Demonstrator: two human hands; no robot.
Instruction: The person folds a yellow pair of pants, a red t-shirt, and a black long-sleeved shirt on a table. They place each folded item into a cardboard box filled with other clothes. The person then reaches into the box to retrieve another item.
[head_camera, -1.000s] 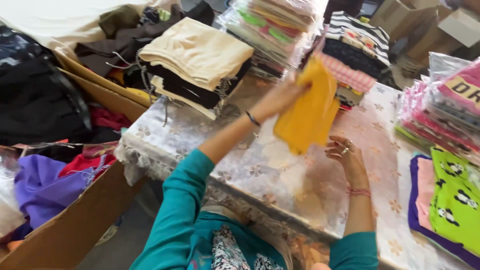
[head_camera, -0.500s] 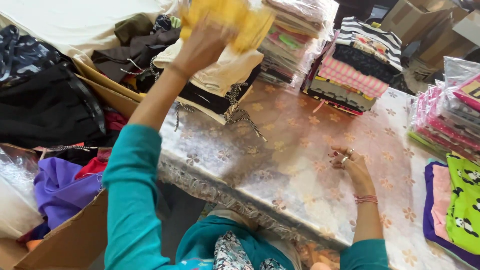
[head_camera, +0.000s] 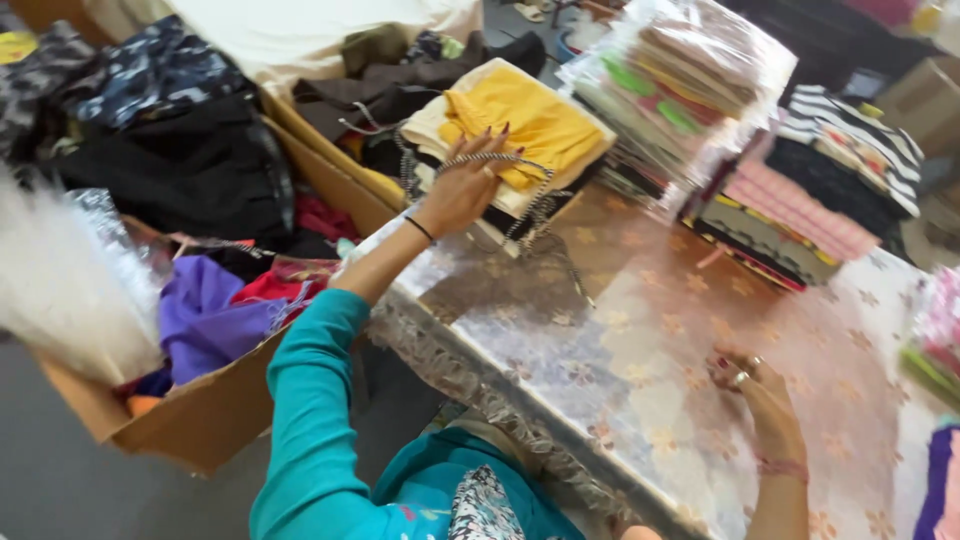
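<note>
Now left hand (head_camera: 462, 190) on yellow garment (head_camera: 525, 125), cardboard box (head_camera: 215, 420) holding purple cloth (head_camera: 205, 315)

Cardboard box (head_camera: 200, 425) holding purple cloth (head_camera: 205, 310); plastic-wrapped garment stack (head_camera: 680, 85); striped pile (head_camera: 850, 135).

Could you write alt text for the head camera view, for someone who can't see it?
A person's left hand presses a folded yellow garment onto a stack of folded clothes, while the right hand rests on a lace-patterned table. Bagged clothing stacks and a cardboard box of garments surround it.
</note>
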